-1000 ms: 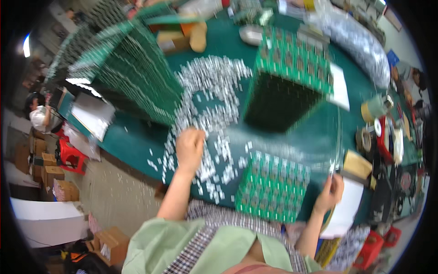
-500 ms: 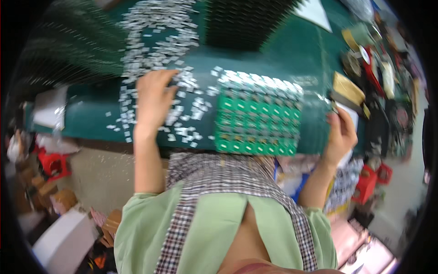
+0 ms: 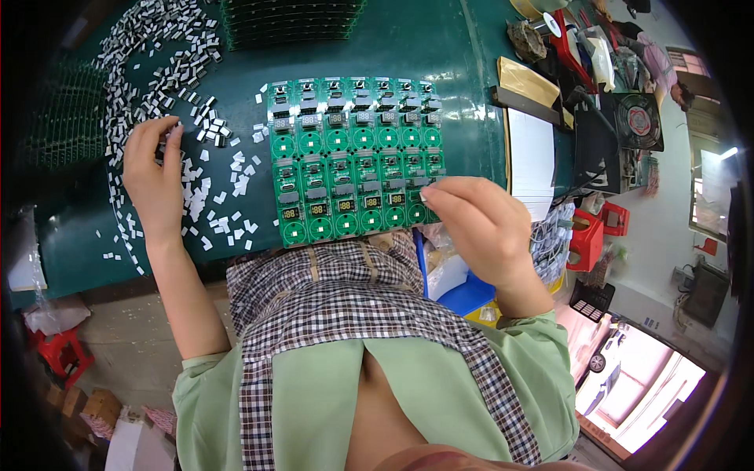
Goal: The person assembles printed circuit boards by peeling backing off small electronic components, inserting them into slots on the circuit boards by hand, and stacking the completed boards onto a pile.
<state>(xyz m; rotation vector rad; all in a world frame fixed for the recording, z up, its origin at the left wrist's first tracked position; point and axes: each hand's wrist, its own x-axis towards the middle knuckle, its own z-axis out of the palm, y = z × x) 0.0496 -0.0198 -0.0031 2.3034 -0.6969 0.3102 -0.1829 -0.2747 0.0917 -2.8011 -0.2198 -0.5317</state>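
Pinching white bit (image 3: 425, 193) in right hand (image 3: 483, 225), can't tell in left hand (image 3: 149, 169); grasp likely light, stiff, fragile board (image 3: 355, 161) by rim along near edge of worktop (image 3: 408, 51).

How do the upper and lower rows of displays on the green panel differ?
The upper row looks greyish; the lower row looks dark with yellowish digits. No hand covers the upper row; the right hand hides the lower row's right end. Both sit on the green panel.

Segmented digits (image 3: 345, 206) are borne by the small displays (image 3: 372, 202) of the green circuit-board panel (image 3: 353, 154) at the front edge of the bench (image 3: 470, 129).
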